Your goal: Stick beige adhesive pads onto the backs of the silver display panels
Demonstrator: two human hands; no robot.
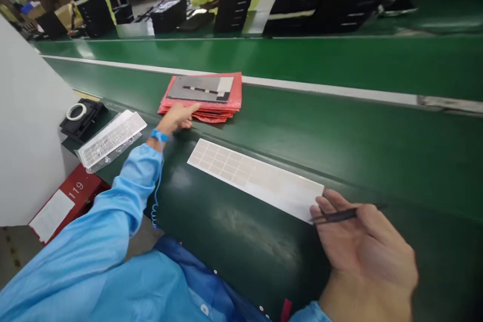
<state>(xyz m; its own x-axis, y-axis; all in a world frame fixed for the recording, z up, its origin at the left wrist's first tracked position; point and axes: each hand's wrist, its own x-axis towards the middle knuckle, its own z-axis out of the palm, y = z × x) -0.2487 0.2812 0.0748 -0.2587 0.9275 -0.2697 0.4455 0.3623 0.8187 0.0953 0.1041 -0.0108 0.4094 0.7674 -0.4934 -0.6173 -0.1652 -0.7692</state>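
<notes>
R hand [362, 246] is pinching tweezers [335, 215] by the label sheet [255, 179], risking a tear if tips slip; L hand [177, 118] is lying open at red bags [199, 98].

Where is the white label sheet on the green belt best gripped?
Best at its right end, coming from the right, where the right hand holds tweezers: the white label sheet lies flat and thin on the belt, and that end looks free of gridded labels.
</notes>
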